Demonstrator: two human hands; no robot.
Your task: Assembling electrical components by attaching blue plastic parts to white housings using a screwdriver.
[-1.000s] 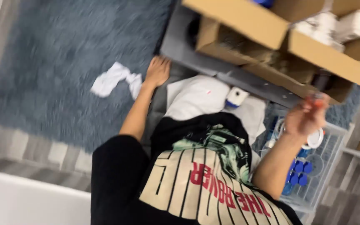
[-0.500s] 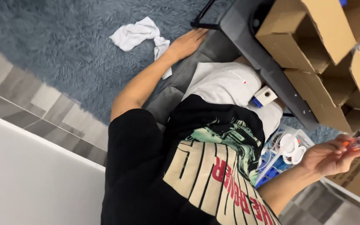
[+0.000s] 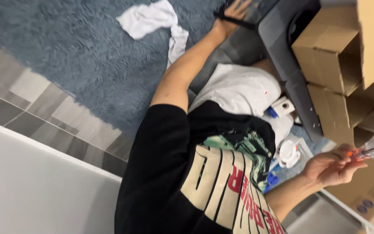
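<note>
- the left hand point(image 3: 231, 19) is stretched far out with the arm straight. it rests flat by the rug's edge, fingers open, holding nothing. a thin black bar point(image 3: 234, 20) crosses over the fingers.
- the right hand point(image 3: 333, 164) is lifted up at the side, fingers curled around a screwdriver point(image 3: 365, 151) with an orange handle. its shiny metal tip points away to the picture's right edge.
- a white rag point(image 3: 152, 19) lies on the fuzzy blue rug point(image 3: 78, 47), near the left arm. there is lots of open rug on that side.
- the right side is crowded. brown cardboard boxes point(image 3: 338, 56) are stacked close, with a dark gray panel point(image 3: 282, 39) leaning by them.
- between the arms are the person's white shorts point(image 3: 239, 89) and black shirt point(image 3: 174, 173).
- a small white and blue thing point(image 3: 280, 107) lies beside the shorts.
- gray floor tiles point(image 3: 44, 108) run past the rug, up to a white wall point(image 3: 27, 190).
</note>
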